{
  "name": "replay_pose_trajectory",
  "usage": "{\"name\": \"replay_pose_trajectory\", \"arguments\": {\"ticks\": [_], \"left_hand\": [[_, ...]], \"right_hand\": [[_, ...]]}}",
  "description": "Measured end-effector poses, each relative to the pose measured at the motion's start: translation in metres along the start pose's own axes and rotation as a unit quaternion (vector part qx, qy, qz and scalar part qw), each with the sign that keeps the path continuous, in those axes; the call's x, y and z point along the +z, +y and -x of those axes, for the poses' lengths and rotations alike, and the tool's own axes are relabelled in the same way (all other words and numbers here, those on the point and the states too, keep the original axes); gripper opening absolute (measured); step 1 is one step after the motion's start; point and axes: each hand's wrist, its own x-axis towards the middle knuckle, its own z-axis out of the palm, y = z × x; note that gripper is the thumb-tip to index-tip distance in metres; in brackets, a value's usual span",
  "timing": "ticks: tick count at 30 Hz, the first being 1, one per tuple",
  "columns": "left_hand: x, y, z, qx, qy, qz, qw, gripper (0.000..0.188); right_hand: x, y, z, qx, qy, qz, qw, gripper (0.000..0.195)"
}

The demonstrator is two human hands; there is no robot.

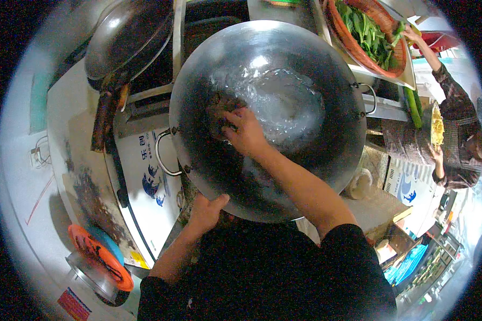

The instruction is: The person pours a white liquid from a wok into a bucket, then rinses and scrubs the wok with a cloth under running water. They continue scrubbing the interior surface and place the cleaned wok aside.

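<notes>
A large round metal wok (337, 160) with two wire loop handles fills the middle of the view, close in front of me. Shallow water (283, 106) lies in its bottom and catches the light. My left hand (207, 212) grips the near left rim, thumb laid over the edge and fingers hidden underneath. Inside the bowl, my right hand (246, 130) presses a dark, rough-looking scrubbing pad (225, 104) against the left wall. The pad is blurred, so its exact material is unclear.
Another wok (120, 44) with a wooden handle (103, 120) leans at upper left. An orange basket (333, 18) of leafy greens (365, 36) stands at upper right. Beyond it, a person (460, 124) holds a plate of yellow food (438, 127). An orange lid (100, 257) is at lower left.
</notes>
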Motion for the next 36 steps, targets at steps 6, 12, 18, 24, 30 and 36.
{"name": "replay_pose_trajectory", "arguments": {"ticks": [6,12,18,24,30,36], "left_hand": [[-0.001,-0.009,-0.004,-0.031,-0.011,0.131,0.991,0.029],[-0.006,-0.010,-0.004,-0.016,-0.055,0.190,0.980,0.025],[-0.007,-0.002,0.003,-0.071,-0.096,0.169,0.978,0.028],[0.000,-0.006,0.000,-0.041,-0.070,0.185,0.979,0.031],[0.000,-0.006,-0.002,-0.018,-0.029,0.091,0.995,0.028],[-0.003,-0.021,-0.008,-0.019,-0.087,0.071,0.994,0.026]], "right_hand": [[-0.074,0.014,0.073,0.013,-0.247,0.061,0.967,0.044],[-0.161,0.096,0.073,-0.031,-0.225,0.278,0.933,0.051],[-0.112,0.101,0.002,0.087,-0.145,0.306,0.937,0.062],[-0.060,0.060,-0.001,-0.071,-0.181,0.218,0.956,0.061],[-0.101,0.053,0.009,0.099,-0.106,0.332,0.932,0.057],[-0.091,0.045,0.028,-0.023,-0.135,0.370,0.919,0.048]]}}
